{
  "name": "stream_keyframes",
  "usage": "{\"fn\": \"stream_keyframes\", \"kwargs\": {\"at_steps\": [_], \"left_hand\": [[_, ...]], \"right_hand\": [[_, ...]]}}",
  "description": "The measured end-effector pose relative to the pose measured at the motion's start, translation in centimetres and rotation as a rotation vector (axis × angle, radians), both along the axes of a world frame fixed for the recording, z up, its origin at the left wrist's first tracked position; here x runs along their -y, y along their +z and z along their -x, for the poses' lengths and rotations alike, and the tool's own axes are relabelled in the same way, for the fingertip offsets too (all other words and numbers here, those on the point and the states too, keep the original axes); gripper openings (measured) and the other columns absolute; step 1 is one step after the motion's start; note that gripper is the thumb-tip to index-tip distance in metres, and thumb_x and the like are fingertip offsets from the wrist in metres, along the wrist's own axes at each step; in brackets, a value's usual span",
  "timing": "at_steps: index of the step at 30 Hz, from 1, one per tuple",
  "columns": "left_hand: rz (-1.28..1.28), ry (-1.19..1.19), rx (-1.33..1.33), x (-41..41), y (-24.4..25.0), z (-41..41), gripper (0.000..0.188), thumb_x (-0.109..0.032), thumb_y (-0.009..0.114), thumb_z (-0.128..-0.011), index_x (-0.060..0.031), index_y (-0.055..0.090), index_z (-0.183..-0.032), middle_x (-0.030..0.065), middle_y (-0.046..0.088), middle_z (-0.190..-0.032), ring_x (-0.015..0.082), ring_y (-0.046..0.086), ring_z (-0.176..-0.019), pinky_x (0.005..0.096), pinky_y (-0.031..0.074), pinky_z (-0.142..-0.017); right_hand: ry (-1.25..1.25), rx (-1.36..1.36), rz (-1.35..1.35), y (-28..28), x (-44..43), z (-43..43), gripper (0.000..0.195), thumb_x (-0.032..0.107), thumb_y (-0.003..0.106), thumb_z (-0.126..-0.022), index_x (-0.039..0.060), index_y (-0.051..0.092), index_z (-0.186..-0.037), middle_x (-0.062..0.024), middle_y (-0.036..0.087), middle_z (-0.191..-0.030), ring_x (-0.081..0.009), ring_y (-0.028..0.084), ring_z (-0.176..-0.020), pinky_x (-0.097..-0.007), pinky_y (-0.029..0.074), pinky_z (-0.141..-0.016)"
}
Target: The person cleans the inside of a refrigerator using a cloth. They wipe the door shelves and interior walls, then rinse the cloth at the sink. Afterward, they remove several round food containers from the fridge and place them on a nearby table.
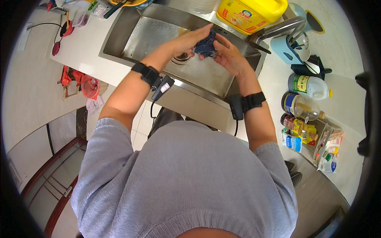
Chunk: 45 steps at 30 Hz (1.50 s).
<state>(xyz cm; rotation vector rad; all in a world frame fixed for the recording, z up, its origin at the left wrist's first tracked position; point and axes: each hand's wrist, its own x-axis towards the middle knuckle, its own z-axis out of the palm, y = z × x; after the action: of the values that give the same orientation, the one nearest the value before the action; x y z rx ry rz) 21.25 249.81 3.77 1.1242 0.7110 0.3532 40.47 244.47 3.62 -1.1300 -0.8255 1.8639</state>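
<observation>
Above a stainless steel sink (pixel 199 80), a dark blue bunched cloth or scrubbing pad (pixel 206 45) is held between both hands; which of the two it is I cannot tell. My left hand (pixel 193 41) grips it from the left, fingers partly hidden behind it. From the other side my right hand (pixel 229 53) grips it with thumb and fingers. Below my left hand lies the sink's drain (pixel 181 58). Each forearm wears a black strap with a small device and cable.
Behind the sink stands a large yellow jug (pixel 251 15), beside a metal faucet (pixel 276 28). A light blue utensil holder (pixel 284 49) and several bottles, one a clear white-labelled jug (pixel 309 86), line the right counter. A green-handled tool (pixel 114 9) overhangs the back left.
</observation>
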Motion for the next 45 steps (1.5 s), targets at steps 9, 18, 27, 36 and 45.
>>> {"fn": "stream_keyframes", "kwargs": {"at_steps": [9, 18, 27, 36, 45], "left_hand": [[-0.605, 0.360, -0.404, -0.5, -0.6, 4.7, 0.043, -0.043, 0.048, -0.091, -0.0029, 0.063, -0.083, -0.0012, 0.059, -0.068, 0.0089, 0.050, -0.061, 0.0251, 0.041, -0.057], [-0.378, 0.200, -0.025, -0.1, 3.5, 7.1, 0.034, -0.037, 0.054, -0.089, -0.0039, 0.061, -0.092, -0.0015, 0.059, -0.082, 0.0055, 0.050, -0.073, 0.0217, 0.042, -0.066], [-0.389, 0.334, 0.202, 0.8, 5.2, 8.6, 0.035, -0.036, 0.053, -0.090, -0.0017, 0.058, -0.099, 0.0005, 0.056, -0.092, 0.0081, 0.052, -0.084, 0.0226, 0.043, -0.076], [-0.375, 0.309, -0.030, 5.8, 2.0, 8.0, 0.040, -0.021, 0.073, -0.073, -0.0039, 0.057, -0.106, 0.0033, 0.060, -0.092, 0.0114, 0.054, -0.085, 0.0253, 0.044, -0.075], [0.459, 0.338, 0.253, 6.7, -1.2, 10.0, 0.020, -0.014, 0.059, -0.082, -0.0007, 0.059, -0.097, 0.0113, 0.064, -0.090, 0.0229, 0.063, -0.081, 0.0363, 0.052, -0.076]], "right_hand": [[0.256, 0.648, -0.194, 3.3, -1.5, 2.6, 0.028, 0.023, 0.063, -0.081, 0.0077, 0.059, -0.104, 0.0048, 0.058, -0.083, -0.0047, 0.049, -0.070, -0.0190, 0.039, -0.065], [0.133, 0.674, -0.601, 5.1, 0.0, 7.8, 0.088, 0.010, 0.073, -0.067, 0.0160, 0.025, -0.140, -0.0149, 0.042, -0.130, -0.0227, 0.047, -0.112, -0.0338, 0.041, -0.090], [0.110, 0.461, -0.199, 7.8, -0.5, 12.8, 0.066, 0.021, 0.071, -0.077, 0.0123, 0.037, -0.132, -0.0028, 0.054, -0.095, -0.0071, 0.052, -0.073, -0.0198, 0.046, -0.053], [0.001, 0.228, -0.093, 8.8, -2.1, 11.0, 0.015, 0.016, 0.061, -0.085, 0.0078, 0.061, -0.098, -0.0006, 0.063, -0.088, -0.0084, 0.059, -0.074, -0.0241, 0.049, -0.057], [-0.226, -0.111, -0.193, 6.2, -2.8, 6.9, 0.014, 0.011, 0.055, -0.088, 0.0048, 0.054, -0.101, -0.0040, 0.059, -0.089, -0.0141, 0.059, -0.075, -0.0270, 0.053, -0.060]]}}
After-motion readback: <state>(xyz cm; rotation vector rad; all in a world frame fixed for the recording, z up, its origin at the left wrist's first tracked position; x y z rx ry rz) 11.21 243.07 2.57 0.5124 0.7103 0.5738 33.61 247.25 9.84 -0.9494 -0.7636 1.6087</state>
